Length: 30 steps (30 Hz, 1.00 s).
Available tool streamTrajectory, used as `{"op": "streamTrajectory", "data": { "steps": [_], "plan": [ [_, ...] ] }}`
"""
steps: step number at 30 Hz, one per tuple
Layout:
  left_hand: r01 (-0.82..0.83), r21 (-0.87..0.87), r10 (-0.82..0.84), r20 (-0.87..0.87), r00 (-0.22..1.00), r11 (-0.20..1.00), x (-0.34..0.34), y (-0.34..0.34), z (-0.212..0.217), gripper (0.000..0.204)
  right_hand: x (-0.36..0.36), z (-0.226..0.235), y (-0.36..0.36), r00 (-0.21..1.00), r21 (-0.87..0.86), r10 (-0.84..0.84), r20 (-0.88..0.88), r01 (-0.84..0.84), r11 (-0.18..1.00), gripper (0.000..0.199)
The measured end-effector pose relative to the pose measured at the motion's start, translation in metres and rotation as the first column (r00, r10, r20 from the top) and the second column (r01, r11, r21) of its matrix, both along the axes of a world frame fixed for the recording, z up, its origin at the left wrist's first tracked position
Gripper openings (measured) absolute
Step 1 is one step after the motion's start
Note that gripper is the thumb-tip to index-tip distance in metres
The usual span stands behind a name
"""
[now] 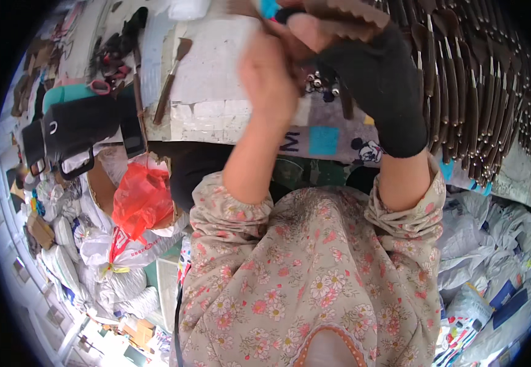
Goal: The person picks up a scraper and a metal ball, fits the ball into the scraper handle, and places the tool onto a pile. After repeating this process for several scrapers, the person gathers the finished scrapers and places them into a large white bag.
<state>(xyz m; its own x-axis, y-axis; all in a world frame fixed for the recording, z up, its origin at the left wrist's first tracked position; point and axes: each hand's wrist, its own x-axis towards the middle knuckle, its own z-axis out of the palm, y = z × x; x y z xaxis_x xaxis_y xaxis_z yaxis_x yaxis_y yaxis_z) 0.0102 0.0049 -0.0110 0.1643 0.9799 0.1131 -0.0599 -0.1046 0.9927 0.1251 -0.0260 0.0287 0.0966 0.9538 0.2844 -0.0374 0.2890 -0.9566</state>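
My left hand (268, 76) is bare and smeared by motion at the upper middle, close against my right hand; its fingers cannot be made out. A dark fingerless glove covers my right hand (372, 79). Its bare fingertips curl closed around brown utensils (354, 15) whose heads make a wavy edge above the glove. Below, between the hands, shiny round silver ends (320, 82) show, perhaps the handle tips of these utensils. The far ends of the held things are cut off by the upper edge.
Rows of brown-handled utensils (455, 98) with metal shafts cover the table's right side. One brown utensil (172, 79) lies at left, near a black device (88, 125). A red plastic bag (143, 199) sits in a carton below. White sacks (473, 226) are piled beside me.
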Motion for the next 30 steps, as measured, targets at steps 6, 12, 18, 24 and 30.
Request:
{"op": "streamTrajectory", "data": {
  "steps": [6,12,18,24,30],
  "plan": [
    [-0.051,0.779,0.333,-0.207,0.920,0.625,0.005,0.036,-0.015,0.034,-0.007,0.021,0.004,0.981,-0.069,-0.088,-0.174,0.077,0.995,0.032],
    [0.102,0.479,-0.173,0.105,0.979,0.872,0.014,0.021,-0.042,0.028,-0.007,0.011,0.008,0.955,-0.148,0.054,-0.292,-0.101,0.984,0.031],
    [0.017,0.421,-0.100,0.176,0.979,0.907,0.006,0.003,-0.050,0.025,-0.028,-0.009,-0.009,0.947,-0.056,-0.283,0.149,0.294,0.954,0.031],
    [0.112,0.671,-0.078,-0.082,0.994,0.733,0.004,0.006,-0.049,0.020,-0.005,-0.036,-0.006,0.989,-0.021,-0.150,-0.008,0.149,0.989,0.027],
    [-0.020,0.684,0.575,-0.598,0.559,0.730,-0.102,0.064,-0.012,0.026,-0.009,-0.025,-0.029,0.867,0.208,-0.314,0.387,0.249,0.946,0.021]
  ]
}}
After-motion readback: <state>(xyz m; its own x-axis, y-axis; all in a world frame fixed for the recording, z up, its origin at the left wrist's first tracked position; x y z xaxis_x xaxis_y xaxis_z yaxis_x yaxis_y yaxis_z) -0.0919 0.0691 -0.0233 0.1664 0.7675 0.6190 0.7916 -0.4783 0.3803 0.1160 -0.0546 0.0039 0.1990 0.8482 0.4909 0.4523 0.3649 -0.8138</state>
